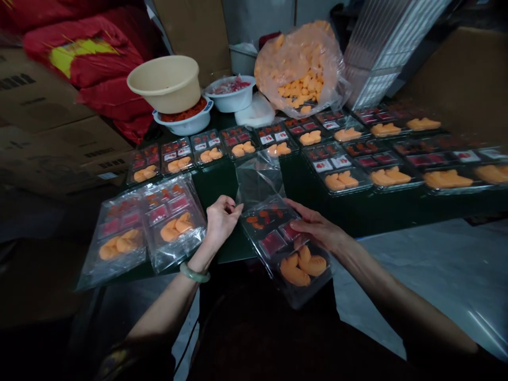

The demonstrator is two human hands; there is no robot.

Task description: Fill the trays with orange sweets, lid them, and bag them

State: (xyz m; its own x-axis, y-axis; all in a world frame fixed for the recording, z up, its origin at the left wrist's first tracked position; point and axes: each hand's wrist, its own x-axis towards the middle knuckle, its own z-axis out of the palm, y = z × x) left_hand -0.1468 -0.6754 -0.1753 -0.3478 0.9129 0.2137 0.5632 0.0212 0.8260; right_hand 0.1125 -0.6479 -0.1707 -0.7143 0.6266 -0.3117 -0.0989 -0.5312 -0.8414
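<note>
My right hand [317, 225] grips the right side of a clear plastic tray pack [294, 271], thumb on top. Orange curved pieces lie in its near part, pinkish-red squares in the middle and small red pieces at the far end. From that far end a clear plastic bag [260, 182] stretches away over the table. My left hand [223, 218], with a green bangle [194, 273] on the wrist, is closed with its fingertips at the bag's left edge. Left of it lie two bagged packs [174, 225] side by side.
Rows of filled trays [345, 180] line the dark green table [216, 190]. Behind them stand a cream basin [164, 79] over a white basin of red pieces, another white basin [230, 95] and a large bag of orange pieces [301, 69]. Cartons [47, 116] and red sacks [99, 47] are stacked left.
</note>
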